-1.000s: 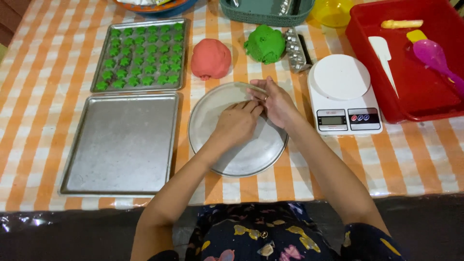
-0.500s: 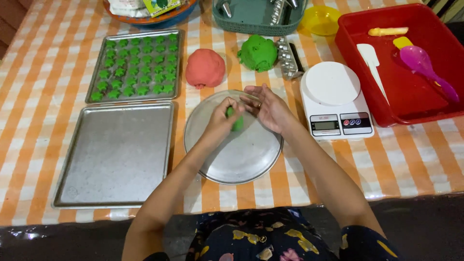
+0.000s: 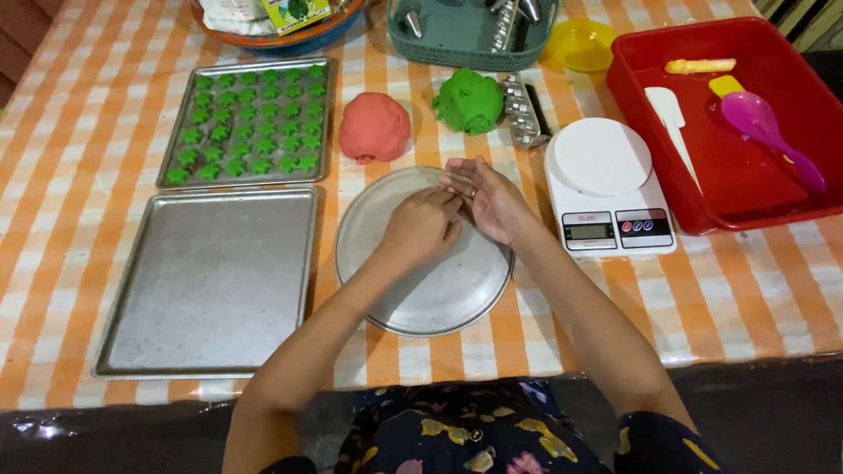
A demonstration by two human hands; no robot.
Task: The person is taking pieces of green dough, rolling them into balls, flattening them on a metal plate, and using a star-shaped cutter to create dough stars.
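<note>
My left hand [image 3: 420, 226] and my right hand [image 3: 490, 200] meet fingertip to fingertip over the far rim of a round metal plate [image 3: 439, 294]. Their fingers are curled together, and whatever is between them is hidden. A lump of pink dough [image 3: 374, 126] lies just beyond the plate, and a lump of green dough [image 3: 468, 101] sits to its right. At the far left, a baking tray [image 3: 173, 174] holds several small green star-shaped pieces [image 3: 250, 123]. A bare baking tray [image 3: 211, 281] lies left of the plate.
A white kitchen scale [image 3: 606, 180] stands right of the plate. A red tub [image 3: 746, 189] at the far right holds a spatula, a purple spoon and a yellow tool. Metal cutters [image 3: 524, 110], a yellow bowl [image 3: 588, 44], a green basket [image 3: 465, 35] and a bowl [image 3: 281, 31] line the far edge.
Half a second ago a small green dough piece showed between my raised hands. Both hands have since lowered and closed together, hiding it.
</note>
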